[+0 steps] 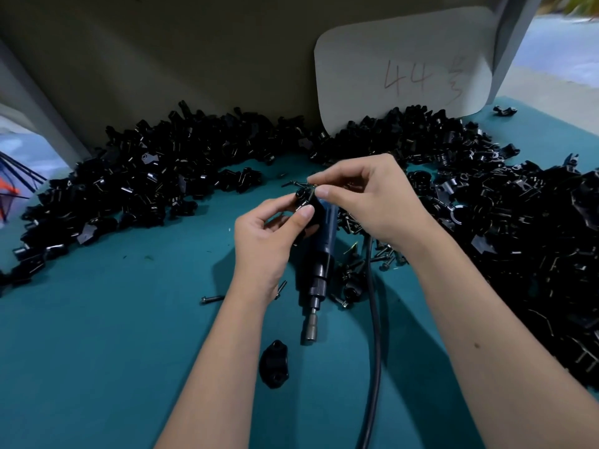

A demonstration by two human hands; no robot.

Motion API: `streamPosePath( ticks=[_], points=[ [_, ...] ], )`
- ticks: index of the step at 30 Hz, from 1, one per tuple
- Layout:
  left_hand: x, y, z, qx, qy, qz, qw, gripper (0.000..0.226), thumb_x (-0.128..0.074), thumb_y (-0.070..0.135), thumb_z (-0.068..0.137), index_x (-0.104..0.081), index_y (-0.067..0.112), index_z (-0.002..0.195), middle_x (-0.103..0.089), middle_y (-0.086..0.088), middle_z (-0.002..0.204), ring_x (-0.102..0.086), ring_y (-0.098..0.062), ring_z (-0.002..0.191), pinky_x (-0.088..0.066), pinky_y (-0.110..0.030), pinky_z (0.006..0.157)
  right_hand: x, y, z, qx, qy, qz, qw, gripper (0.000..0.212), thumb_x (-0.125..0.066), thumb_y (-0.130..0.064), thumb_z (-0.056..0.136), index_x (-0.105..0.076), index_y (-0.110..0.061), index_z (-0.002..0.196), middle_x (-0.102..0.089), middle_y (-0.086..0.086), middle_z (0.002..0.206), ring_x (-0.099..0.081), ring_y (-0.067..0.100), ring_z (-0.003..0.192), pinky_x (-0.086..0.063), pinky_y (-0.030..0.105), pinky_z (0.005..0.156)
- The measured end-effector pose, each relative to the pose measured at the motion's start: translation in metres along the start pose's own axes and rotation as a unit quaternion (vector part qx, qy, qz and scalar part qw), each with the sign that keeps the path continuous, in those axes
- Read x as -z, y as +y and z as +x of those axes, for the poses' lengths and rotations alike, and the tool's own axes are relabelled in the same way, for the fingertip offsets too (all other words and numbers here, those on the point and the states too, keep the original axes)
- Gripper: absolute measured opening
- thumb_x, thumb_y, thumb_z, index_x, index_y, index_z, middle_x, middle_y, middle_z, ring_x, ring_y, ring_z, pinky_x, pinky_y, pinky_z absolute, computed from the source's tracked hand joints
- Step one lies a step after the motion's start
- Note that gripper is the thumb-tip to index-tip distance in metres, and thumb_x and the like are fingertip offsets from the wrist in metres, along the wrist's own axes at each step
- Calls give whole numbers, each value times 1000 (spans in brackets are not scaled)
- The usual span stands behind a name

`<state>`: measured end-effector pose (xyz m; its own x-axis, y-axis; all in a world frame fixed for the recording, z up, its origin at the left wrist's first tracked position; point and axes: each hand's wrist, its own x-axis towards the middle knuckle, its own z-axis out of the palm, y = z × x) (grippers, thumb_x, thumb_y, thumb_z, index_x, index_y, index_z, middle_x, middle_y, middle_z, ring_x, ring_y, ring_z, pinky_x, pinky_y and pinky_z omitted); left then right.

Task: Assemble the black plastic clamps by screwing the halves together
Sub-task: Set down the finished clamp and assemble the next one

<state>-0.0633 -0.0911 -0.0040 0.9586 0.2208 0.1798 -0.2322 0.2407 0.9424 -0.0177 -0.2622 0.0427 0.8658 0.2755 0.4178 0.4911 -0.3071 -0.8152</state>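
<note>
My left hand [269,234] grips a black clamp piece [301,197] between thumb and fingers, held above the table. My right hand [369,202] pinches a small screw [311,192] at its fingertips, right against that piece. An electric screwdriver [319,270] with a blue body lies on the teal table [113,335] under my hands, its bit pointing toward me. A single black clamp half [275,364] lies near the front, between my forearms.
Big heaps of black clamp parts spread along the back left [136,176] and the right side [518,222]. Loose screws [379,254] lie beside the screwdriver; one screw [212,299] lies left of my left wrist. A black cable [376,335] runs toward me. A paper labelled 44 [405,66] hangs on the back panel.
</note>
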Motion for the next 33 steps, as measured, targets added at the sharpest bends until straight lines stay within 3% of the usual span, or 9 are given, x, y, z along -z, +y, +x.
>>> streamPosePath(
  ticks=[4, 8, 13, 17, 20, 22, 26, 29, 33],
  points=[
    [4, 0, 1, 2, 8, 8, 1000, 22, -79, 5, 88, -79, 11, 110, -78, -13, 108, -76, -27, 96, -62, -30, 78, 3, 2, -1, -26, -50, 10, 998, 25, -66, -11, 100, -81, -28, 111, -78, -16, 100, -70, -1, 97, -54, 23, 91],
    [4, -2, 1, 3, 0, 20, 1000, 23, -80, 8, 89, -79, 9, 111, -78, -12, 107, -76, -25, 96, -62, -31, 79, -2, 5, -4, -37, -28, 37, 998, 20, -68, -11, 99, -83, -24, 105, -78, -15, 89, -67, -2, 80, -50, 18, 77],
    [7, -2, 2, 10, 12, 19, 1000, 19, -80, 9, 88, -81, 16, 106, -79, -10, 103, -77, -28, 94, -62, -29, 77, -1, 1, -4, -31, -84, 10, 996, 26, -65, -11, 101, -79, -25, 118, -73, -11, 104, -67, 4, 100, -50, 19, 89],
    [4, 2, 3, 56, 65, -55, 995, 12, -81, 11, 84, -81, 14, 96, -79, -9, 100, -77, -20, 80, -61, -32, 80, 4, 12, -3, -75, 47, -129, 988, 20, -64, -11, 100, -81, -22, 106, -71, -15, 85, -60, -10, 64, -44, 8, 59],
    [7, 6, 3, 116, 80, -119, 983, 5, -76, 13, 90, -80, 12, 93, -79, -7, 98, -76, -19, 82, -59, -29, 78, 1, 22, -8, -143, 13, -283, 948, 11, -70, -12, 96, -78, -18, 98, -71, -4, 86, -65, 7, 70, -58, 24, 67],
    [12, 7, 3, 140, 88, -150, 975, 7, -76, 13, 91, -78, 9, 95, -79, -6, 92, -75, -18, 80, -60, -23, 74, -7, 25, -12, -152, -7, -317, 936, 13, -74, -12, 91, -75, -19, 102, -70, -1, 86, -67, 18, 78, -61, 35, 77],
    [15, 8, 3, 178, 87, -173, 965, 9, -79, 13, 87, -83, 13, 79, -76, -3, 85, -74, -18, 77, -60, -23, 73, -14, 26, -11, -164, 8, -327, 931, 16, -74, -8, 90, -74, -18, 104, -70, 3, 91, -68, 24, 83, -61, 39, 79],
    [16, 8, 3, 181, 65, -169, 967, 6, -84, 14, 75, -83, 11, 81, -77, -4, 87, -74, -16, 77, -59, -22, 73, -10, 30, -10, -163, 15, -319, 933, 14, -73, -7, 92, -75, -18, 100, -71, 3, 95, -67, 22, 84, -60, 34, 79],
    [17, 8, 3, 174, 37, -155, 972, 36, -85, 9, 67, -74, 5, 101, -78, -5, 90, -73, -13, 76, -58, -19, 73, -5, 32, -8, -140, 54, -257, 955, 14, -72, -5, 94, -72, -19, 95, -63, -10, 81, -56, 2, 67, -46, 11, 62]
  ],
)
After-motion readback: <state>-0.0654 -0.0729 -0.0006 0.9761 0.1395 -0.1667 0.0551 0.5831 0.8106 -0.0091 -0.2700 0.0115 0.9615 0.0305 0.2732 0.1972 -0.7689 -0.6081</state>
